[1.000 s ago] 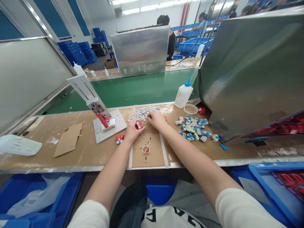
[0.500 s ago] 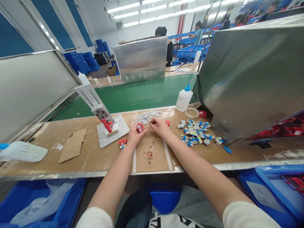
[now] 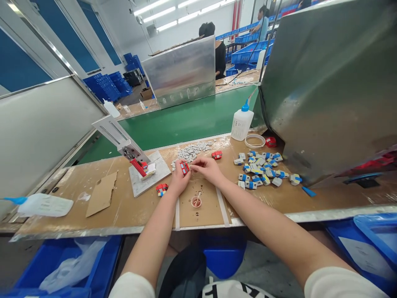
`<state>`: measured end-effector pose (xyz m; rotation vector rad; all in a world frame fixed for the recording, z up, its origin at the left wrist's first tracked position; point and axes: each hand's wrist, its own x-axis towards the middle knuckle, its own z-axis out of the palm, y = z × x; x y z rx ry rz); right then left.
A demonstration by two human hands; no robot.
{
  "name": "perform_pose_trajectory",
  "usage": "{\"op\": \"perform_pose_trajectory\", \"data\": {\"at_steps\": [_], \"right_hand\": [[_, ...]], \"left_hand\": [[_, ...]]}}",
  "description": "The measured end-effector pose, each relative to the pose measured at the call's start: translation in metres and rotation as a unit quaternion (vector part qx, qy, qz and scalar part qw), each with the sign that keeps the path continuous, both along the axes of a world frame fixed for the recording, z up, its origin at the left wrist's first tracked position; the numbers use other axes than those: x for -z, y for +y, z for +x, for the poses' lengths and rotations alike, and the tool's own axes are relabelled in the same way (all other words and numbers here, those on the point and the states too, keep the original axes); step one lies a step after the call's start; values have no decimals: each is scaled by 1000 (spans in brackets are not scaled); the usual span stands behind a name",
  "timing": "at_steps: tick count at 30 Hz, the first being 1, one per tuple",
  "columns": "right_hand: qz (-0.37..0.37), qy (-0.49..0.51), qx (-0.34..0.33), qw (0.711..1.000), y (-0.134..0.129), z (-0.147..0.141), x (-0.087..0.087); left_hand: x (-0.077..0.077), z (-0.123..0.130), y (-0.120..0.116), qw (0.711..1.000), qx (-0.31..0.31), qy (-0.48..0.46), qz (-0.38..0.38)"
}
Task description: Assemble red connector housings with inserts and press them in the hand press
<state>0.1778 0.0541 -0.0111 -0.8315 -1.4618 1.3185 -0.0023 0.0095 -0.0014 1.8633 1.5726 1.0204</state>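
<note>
1. Currently, left hand (image 3: 179, 181) grips red piece (image 3: 184, 168) over the bench (image 3: 127, 215); grey chips (image 3: 192, 151) lie toward the far edge.
2. Right hand (image 3: 209, 169): fingertips pinched together beside it; contents, if any, too small to tell.
3. Judged step: close two-handed work on the piece; next move calls for a steady left hold.

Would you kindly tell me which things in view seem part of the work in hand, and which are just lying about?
Seemingly in the work:
- red piece, in the left hand
- pile of grey pieces, just beyond
- small cup, nearer the person

Probably just lying about:
- cardboard scrap
- bottle on its side
- white ring
</note>
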Motion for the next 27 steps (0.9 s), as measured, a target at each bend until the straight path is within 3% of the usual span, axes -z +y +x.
{"op": "perform_pose_trajectory", "data": {"at_steps": [14, 27], "right_hand": [[36, -30, 28, 999, -3, 0, -2], [176, -132, 35, 975, -7, 6, -6]], "left_hand": [[-9, 5, -5, 1000, 13, 7, -23], [-7, 4, -5, 997, 33, 67, -21]]}}
